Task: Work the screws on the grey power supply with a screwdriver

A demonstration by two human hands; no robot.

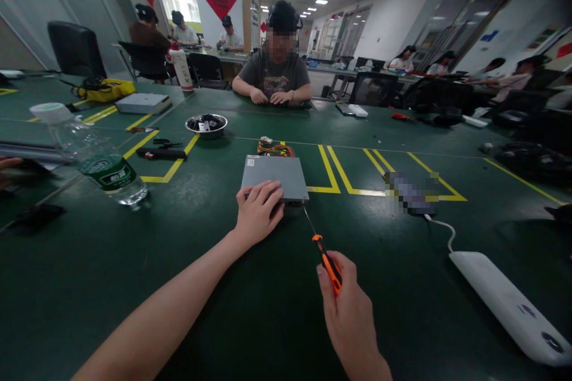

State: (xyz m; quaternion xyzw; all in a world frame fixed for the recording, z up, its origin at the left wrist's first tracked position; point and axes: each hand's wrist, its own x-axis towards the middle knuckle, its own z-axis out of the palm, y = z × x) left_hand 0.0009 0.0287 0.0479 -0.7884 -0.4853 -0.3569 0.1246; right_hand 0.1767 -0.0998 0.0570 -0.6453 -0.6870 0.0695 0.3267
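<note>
A flat grey computer power supply (pixel 274 172) lies on the green table, its bundle of coloured wires (pixel 279 149) spilling from the far side. My left hand (pixel 259 208) grips its near left part, fingers over the top and thumb by the near edge. In my right hand (pixel 348 303) is a screwdriver (pixel 329 265) with an orange and black handle, fingers closed round it. The screwdriver's thin shaft points up and left, its tip at the power supply's near right corner. Whether the tip sits in a screw is too small to tell.
Left of me stands a water bottle (pixel 107 166); beyond it are a black tool (pixel 161 153) and a metal bowl (pixel 206 124) holding small parts. On the right, a white power bank (pixel 509 303) is cabled to a blurred device (pixel 411 193). A person (pixel 277 65) sits opposite.
</note>
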